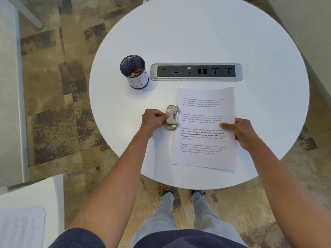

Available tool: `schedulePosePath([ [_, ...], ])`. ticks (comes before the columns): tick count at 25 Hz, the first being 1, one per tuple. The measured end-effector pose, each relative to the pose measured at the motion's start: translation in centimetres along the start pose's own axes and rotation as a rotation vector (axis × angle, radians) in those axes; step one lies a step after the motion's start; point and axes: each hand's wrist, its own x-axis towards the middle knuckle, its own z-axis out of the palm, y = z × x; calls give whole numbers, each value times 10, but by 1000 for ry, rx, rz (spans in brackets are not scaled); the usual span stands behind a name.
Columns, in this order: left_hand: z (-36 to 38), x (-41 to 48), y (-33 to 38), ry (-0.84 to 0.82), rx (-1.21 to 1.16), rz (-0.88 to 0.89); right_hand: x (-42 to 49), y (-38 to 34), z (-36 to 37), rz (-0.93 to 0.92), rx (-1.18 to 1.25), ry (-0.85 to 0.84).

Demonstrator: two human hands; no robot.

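Beige metal formed the hole punch (172, 117), which sat on the round white table (197, 33) against the left edge of the sheet of paper (204, 158), about midway along that edge. The left hand (152, 119) gripped the punch from the left: fingers curled together against its lever, thumb tip pressed on top, forearm angled in from below. The right hand (241, 133) held the sheet at its right edge, thumb laid flat on the printed face, the other fingers curled together at the margin. Their tips were hidden under the hand, so whether they reached beneath the sheet could not be told. How far the paper entered the punch was hidden by the lever. Beyond stood a mesh cup (136, 72), its contents hard to make out, and a socket strip (196, 72).
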Motion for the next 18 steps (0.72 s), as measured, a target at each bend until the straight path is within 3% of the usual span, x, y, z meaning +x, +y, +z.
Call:
schedulePosePath([
  [11, 0, 0, 0, 5, -3, -3, -3, 4, 14, -115, -9, 110],
  [18, 0, 0, -1, 3, 8, -4, -1, 3, 18, -93, 21, 69],
])
